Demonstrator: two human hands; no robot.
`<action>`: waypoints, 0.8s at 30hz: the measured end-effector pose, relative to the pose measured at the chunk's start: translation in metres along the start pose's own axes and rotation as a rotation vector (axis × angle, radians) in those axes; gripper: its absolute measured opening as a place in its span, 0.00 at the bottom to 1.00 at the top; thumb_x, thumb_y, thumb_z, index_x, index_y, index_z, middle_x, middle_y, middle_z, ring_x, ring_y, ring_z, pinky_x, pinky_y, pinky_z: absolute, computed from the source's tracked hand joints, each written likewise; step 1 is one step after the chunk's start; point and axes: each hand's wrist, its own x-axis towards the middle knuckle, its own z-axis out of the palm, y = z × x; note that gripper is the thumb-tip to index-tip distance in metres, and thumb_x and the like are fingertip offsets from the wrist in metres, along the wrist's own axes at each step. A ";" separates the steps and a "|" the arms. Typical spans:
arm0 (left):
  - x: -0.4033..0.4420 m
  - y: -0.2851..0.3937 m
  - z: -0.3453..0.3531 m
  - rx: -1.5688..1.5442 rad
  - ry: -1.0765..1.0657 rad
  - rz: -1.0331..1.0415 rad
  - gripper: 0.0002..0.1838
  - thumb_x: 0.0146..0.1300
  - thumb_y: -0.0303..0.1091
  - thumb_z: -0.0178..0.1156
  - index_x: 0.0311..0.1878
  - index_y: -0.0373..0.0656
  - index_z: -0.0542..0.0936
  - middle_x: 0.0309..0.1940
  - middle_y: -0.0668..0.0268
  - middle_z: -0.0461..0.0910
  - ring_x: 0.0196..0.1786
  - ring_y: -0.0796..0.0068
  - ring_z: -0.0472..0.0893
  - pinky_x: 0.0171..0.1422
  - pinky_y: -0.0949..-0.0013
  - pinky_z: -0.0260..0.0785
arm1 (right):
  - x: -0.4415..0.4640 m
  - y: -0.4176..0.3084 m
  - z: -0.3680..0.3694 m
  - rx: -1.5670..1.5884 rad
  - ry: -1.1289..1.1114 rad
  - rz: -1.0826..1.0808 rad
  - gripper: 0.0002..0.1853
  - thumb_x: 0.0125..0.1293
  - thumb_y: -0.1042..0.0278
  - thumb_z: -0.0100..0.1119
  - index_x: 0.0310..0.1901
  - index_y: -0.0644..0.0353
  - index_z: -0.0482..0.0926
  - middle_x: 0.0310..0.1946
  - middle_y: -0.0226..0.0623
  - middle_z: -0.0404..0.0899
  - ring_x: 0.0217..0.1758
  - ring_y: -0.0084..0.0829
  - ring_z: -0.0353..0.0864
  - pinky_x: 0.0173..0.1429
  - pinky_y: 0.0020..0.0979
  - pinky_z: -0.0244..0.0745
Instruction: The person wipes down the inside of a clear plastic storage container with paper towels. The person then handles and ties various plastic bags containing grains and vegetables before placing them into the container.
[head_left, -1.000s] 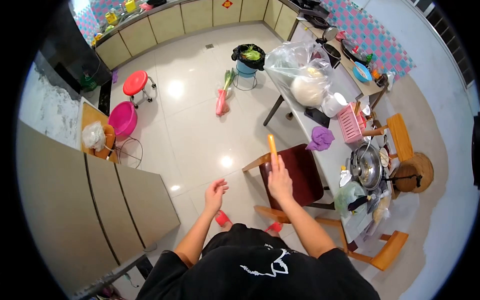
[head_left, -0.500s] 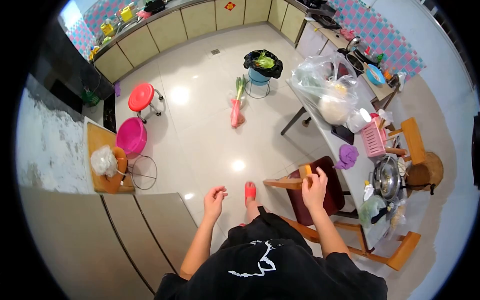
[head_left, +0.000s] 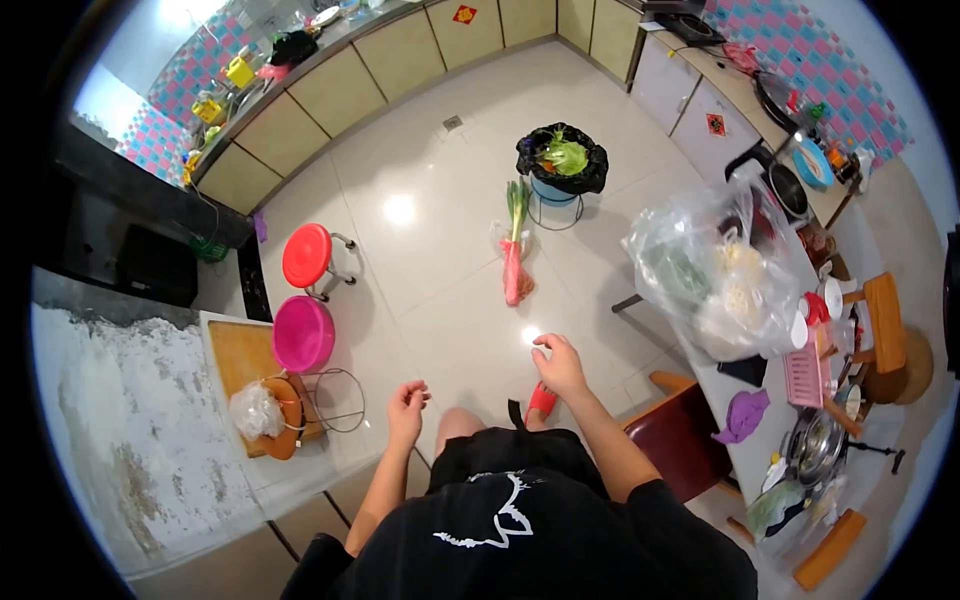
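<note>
My left hand hangs over the floor beside my thigh, its fingers loosely curled and apart, holding nothing. In front of my body, my right hand is also without any object, thumb and fingers apart. It is above my foot in a red slipper. Farther forward on the tiles lies a bunch of green onions with its lower end in a pink bag. Just behind it stands a bin with a black liner, with leafy green scraps on top.
On the right, a table carries a large clear bag of produce, a purple cloth and a pink basket. A dark red chair adjoins it. A red stool and magenta tub stand left.
I have moved forward past the chair, and the green onions and bin are nearer. My right hand has left the chair's side and swung inward in front of me.
</note>
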 end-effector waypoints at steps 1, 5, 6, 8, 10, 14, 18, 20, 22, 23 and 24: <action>0.015 0.006 0.001 -0.067 0.049 -0.026 0.10 0.61 0.26 0.50 0.44 0.35 0.75 0.37 0.63 0.79 0.36 0.76 0.79 0.39 0.75 0.70 | 0.018 0.002 0.004 -0.014 -0.018 -0.004 0.12 0.54 0.67 0.57 0.40 0.60 0.76 0.39 0.46 0.76 0.45 0.42 0.75 0.51 0.35 0.69; 0.092 -0.008 -0.007 0.063 0.114 0.033 0.09 0.58 0.24 0.52 0.41 0.34 0.77 0.34 0.63 0.80 0.36 0.77 0.78 0.41 0.75 0.70 | 0.078 0.013 0.023 -0.056 -0.066 0.098 0.13 0.53 0.67 0.57 0.40 0.60 0.76 0.39 0.45 0.76 0.44 0.41 0.76 0.49 0.35 0.71; 0.113 -0.009 -0.008 0.047 0.109 0.025 0.09 0.58 0.24 0.52 0.41 0.34 0.77 0.34 0.63 0.80 0.36 0.77 0.78 0.41 0.75 0.70 | 0.095 0.020 0.032 -0.095 -0.053 0.109 0.13 0.53 0.67 0.58 0.40 0.60 0.77 0.38 0.45 0.77 0.42 0.40 0.76 0.48 0.34 0.71; 0.157 -0.010 -0.013 0.029 0.060 -0.019 0.09 0.58 0.24 0.52 0.42 0.34 0.77 0.34 0.63 0.80 0.37 0.76 0.78 0.44 0.75 0.70 | 0.126 0.023 0.044 -0.152 -0.037 0.125 0.13 0.52 0.67 0.58 0.39 0.61 0.77 0.38 0.44 0.77 0.41 0.39 0.77 0.47 0.34 0.72; 0.204 -0.005 -0.011 -0.019 0.028 -0.049 0.09 0.59 0.24 0.52 0.41 0.33 0.76 0.35 0.63 0.80 0.38 0.76 0.77 0.45 0.75 0.69 | 0.157 0.024 0.055 -0.163 -0.023 0.197 0.13 0.51 0.69 0.59 0.39 0.62 0.77 0.33 0.40 0.79 0.35 0.32 0.78 0.42 0.31 0.73; 0.314 0.008 -0.009 -0.205 -0.039 -0.097 0.11 0.60 0.26 0.50 0.45 0.34 0.76 0.36 0.62 0.80 0.39 0.76 0.78 0.44 0.76 0.68 | 0.217 0.022 0.081 -0.231 0.005 0.356 0.15 0.49 0.68 0.59 0.40 0.61 0.77 0.34 0.45 0.79 0.35 0.38 0.79 0.43 0.35 0.74; 0.377 0.022 -0.003 -0.247 -0.063 -0.119 0.11 0.60 0.25 0.50 0.45 0.34 0.75 0.36 0.62 0.79 0.39 0.76 0.77 0.43 0.76 0.68 | 0.272 0.054 0.112 -0.299 -0.003 0.401 0.15 0.48 0.69 0.59 0.40 0.61 0.77 0.33 0.44 0.79 0.34 0.38 0.79 0.42 0.35 0.74; 0.399 0.014 0.008 -0.267 -0.064 -0.158 0.11 0.60 0.23 0.49 0.45 0.34 0.74 0.38 0.63 0.78 0.39 0.76 0.77 0.43 0.76 0.68 | 0.303 0.081 0.125 -0.333 -0.036 0.410 0.15 0.47 0.70 0.59 0.40 0.61 0.77 0.32 0.44 0.79 0.33 0.38 0.78 0.42 0.34 0.74; 0.413 -0.002 0.023 -0.280 -0.058 -0.206 0.11 0.59 0.22 0.49 0.45 0.35 0.74 0.39 0.63 0.77 0.39 0.76 0.77 0.42 0.76 0.68 | 0.332 0.104 0.139 -0.408 -0.038 0.381 0.13 0.47 0.70 0.61 0.37 0.62 0.77 0.33 0.40 0.79 0.34 0.32 0.79 0.41 0.32 0.74; 0.420 -0.013 0.033 -0.250 -0.041 -0.233 0.10 0.59 0.21 0.49 0.44 0.35 0.74 0.37 0.64 0.77 0.38 0.77 0.76 0.44 0.75 0.68 | 0.346 0.119 0.146 -0.388 -0.083 0.414 0.12 0.47 0.70 0.61 0.36 0.61 0.77 0.31 0.39 0.79 0.34 0.32 0.78 0.41 0.32 0.74; 0.429 -0.022 0.044 -0.215 -0.025 -0.260 0.10 0.58 0.20 0.50 0.43 0.34 0.74 0.35 0.64 0.77 0.37 0.77 0.76 0.46 0.74 0.69 | 0.364 0.117 0.151 -0.263 -0.168 0.514 0.17 0.47 0.68 0.61 0.40 0.62 0.76 0.30 0.41 0.77 0.36 0.38 0.77 0.45 0.34 0.72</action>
